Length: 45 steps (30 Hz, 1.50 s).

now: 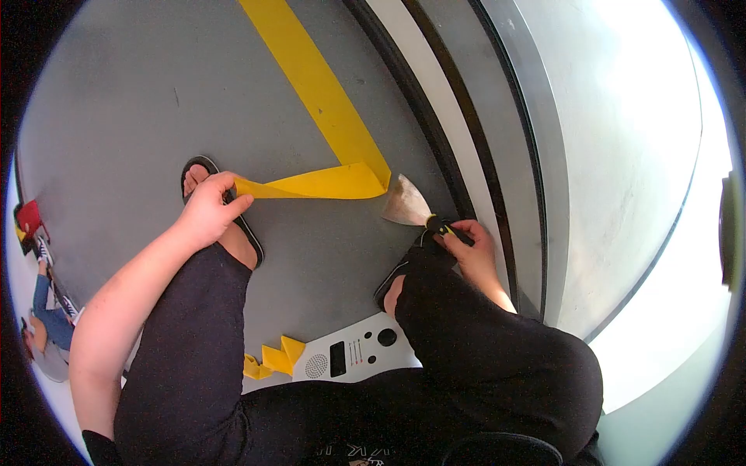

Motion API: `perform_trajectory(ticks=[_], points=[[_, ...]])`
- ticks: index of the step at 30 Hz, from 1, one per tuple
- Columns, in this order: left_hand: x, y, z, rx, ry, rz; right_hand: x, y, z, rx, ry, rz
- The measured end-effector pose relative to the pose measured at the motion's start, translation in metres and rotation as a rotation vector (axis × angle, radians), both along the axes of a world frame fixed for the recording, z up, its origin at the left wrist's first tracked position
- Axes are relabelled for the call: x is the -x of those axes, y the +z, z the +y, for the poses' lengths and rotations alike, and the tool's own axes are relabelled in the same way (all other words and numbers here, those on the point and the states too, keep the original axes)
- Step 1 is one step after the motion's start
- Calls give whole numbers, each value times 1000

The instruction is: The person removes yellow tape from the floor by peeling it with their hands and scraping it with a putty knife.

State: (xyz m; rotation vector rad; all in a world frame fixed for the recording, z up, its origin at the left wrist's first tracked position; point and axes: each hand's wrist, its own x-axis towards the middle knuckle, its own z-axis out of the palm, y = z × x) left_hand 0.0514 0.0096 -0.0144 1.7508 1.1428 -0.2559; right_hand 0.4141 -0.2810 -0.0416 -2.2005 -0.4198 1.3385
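Yellow tape (pixel 311 186) end pinched in left grip (pixel 229 190), scraper (pixel 408 203) handle held in right grip (pixel 458 233), blade near tape fold, 1 tape strip stuck along grey floor (pixel 140 116), crumpled yellow pieces (pixel 281 356) beside white panel (pixel 353 349).

Yellow tape (pixel 318 101) and scraper (pixel 423 215)
Yellow tape: flat on grey floor (pixel 155 101), free end folded back, raised to left hand (pixel 208 208). Scraper: flared metal blade, black-and-yellow handle in right hand (pixel 475 255), blade near the fold.
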Motion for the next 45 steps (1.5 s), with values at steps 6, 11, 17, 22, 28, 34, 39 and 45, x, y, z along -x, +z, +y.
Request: perform_trajectory(ticks=[6,11,17,22,28,34,39,45], points=[[4,2,-1,12,6,-7,9,4,10,18,173,-23],[2,10,-3,-2,-21,-17,-6,-5,-7,108,48,70],[-4,30,-4,33,-104,-190,-7,5,6,198,351,66],[-31,65,-6,176,-363,-209,-1,17,26,327,605,272],[-90,81,8,-160,-370,-332,53,0,46,340,482,729],[-123,63,54,-449,-303,-400,69,-23,66,553,663,856],[-128,79,48,-231,-185,-323,80,-28,73,411,903,714],[-129,94,19,-198,-285,-544,77,-30,69,336,627,799]])
